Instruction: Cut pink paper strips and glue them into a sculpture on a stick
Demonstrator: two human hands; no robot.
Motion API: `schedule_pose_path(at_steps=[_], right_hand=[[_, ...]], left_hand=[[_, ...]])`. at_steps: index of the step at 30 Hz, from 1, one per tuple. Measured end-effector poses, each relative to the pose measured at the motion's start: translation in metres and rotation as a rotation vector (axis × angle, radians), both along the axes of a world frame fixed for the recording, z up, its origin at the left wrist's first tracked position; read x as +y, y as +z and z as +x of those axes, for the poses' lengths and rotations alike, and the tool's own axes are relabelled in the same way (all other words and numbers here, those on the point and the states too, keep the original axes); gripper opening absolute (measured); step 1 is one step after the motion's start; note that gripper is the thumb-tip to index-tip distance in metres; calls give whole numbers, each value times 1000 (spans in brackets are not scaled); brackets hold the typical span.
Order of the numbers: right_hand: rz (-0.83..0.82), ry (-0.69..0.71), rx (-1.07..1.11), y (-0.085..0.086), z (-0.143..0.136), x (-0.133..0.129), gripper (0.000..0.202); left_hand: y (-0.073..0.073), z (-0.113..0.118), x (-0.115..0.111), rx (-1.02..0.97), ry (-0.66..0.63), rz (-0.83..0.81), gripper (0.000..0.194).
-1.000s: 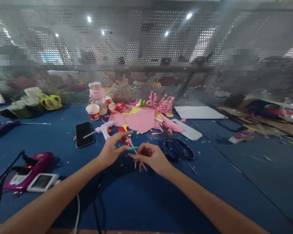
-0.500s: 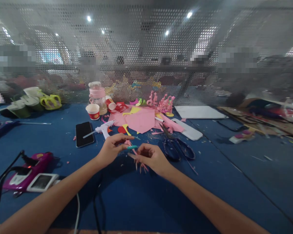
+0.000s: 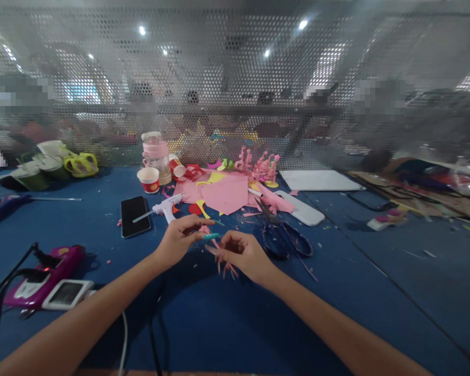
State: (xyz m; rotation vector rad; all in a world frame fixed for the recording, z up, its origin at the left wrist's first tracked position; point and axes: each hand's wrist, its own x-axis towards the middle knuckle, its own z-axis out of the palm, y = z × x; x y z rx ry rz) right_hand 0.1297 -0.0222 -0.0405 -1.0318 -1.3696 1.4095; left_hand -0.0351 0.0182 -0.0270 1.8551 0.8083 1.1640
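A small pink paper piece (image 3: 228, 267) with thin fringed strips hangs between my hands over the blue table. My left hand (image 3: 178, 240), with long teal nails, pinches its upper end between thumb and fingers. Around its lower part, the fingers of my right hand (image 3: 245, 255) are closed, and the strips fan out below them. Just right of my right hand lie dark blue-handled scissors (image 3: 284, 237). Beyond my left hand rests a white glue gun (image 3: 165, 208), its clear stick crossing a black phone (image 3: 135, 216).
Pink paper sheets (image 3: 227, 193) and curled pink strips (image 3: 260, 164) lie farther back. A paper cup (image 3: 149, 180) stands beside a bottle (image 3: 155, 156). A purple power strip (image 3: 49, 274) with cables sits at left. A perforated metal screen (image 3: 219, 78) rises behind.
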Motion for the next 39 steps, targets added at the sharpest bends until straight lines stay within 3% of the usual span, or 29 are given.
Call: schedule_pose_path(at_steps=[19,25,29,32,39], right_hand=[[-22,20,24,0,-1,1,33],[-72,-19,157,-1,0,3,33],[-123,-8,230,-3,-1,5,32],[-153,4,264,-5,-2,7,32],[-146,52,223,-8,-7,7,33]], left_hand=[[-2,-1,1,-12,-37,-37,24],[-9,4,7,-165,-103,-267,65],[-11,13,3,-242,-94,-566,41],[-11,17,-1,-313,-111,-741,36],[-8,17,-3,-313,-57,-835,25]])
